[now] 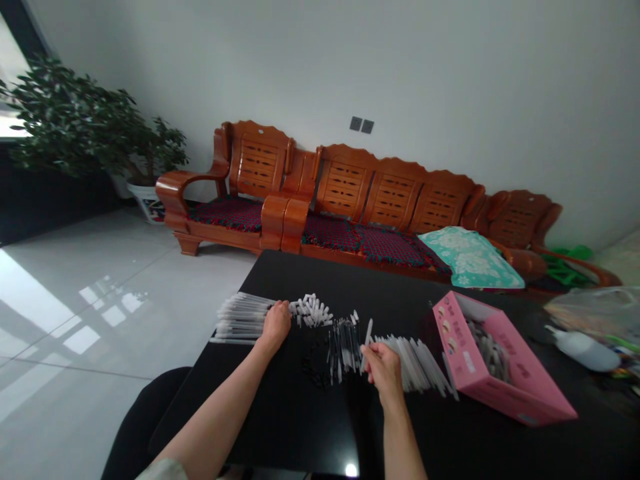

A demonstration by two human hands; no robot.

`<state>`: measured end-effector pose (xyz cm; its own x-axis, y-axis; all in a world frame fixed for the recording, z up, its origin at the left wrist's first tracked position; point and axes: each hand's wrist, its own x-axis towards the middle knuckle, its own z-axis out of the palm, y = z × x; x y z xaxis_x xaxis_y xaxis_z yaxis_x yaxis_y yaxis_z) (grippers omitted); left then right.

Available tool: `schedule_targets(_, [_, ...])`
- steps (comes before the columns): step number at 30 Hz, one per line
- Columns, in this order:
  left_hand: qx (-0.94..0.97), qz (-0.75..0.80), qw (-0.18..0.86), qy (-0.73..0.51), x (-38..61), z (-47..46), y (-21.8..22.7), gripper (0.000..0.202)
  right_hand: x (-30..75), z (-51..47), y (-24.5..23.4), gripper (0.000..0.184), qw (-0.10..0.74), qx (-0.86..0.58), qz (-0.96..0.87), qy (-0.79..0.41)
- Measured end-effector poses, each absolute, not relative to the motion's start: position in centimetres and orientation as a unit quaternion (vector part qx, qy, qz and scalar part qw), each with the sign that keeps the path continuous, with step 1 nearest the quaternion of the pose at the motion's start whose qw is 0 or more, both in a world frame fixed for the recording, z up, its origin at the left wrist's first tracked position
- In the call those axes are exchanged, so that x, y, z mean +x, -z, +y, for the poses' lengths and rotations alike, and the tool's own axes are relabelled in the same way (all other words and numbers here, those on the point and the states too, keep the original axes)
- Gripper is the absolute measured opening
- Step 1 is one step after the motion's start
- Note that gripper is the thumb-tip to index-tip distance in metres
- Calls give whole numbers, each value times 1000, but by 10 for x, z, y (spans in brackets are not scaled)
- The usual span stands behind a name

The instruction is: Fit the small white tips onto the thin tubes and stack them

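A white pen tube [369, 331] juts up from the right hand [383, 368].

A carved wooden sofa [360, 200] with red cushions stands against the white wall [400, 67]. A potted plant [90, 127] sits by the bright window, whose light reflects off the glossy tiled floor [100, 300].
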<state>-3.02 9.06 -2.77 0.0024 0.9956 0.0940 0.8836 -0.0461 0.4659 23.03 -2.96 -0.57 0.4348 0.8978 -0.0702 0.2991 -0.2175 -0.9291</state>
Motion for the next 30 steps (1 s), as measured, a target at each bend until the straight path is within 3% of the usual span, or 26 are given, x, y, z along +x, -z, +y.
schedule_targets(9, [704,674,132,-181,-26,75,22,21,202,-29,6,27,455,-667,-413,-421])
schedule_targets(13, [724,637,129,-230,-15,56,17,28,195,-30,9,26,450,-664,-417,-427])
schedule_targets(19, [783,533,207,-246,16,35,26,18,188,-27,14,24,444,-664,-423,-427])
schedule_targets(25, [790,550,189,-195,26,36,32,16,187,-29,14,24,446,-665,-426,-421])
schedule_targets(30, [785,547,163,-240,33,36,24,25,190,-31,14,24,457,-667,-409,-421])
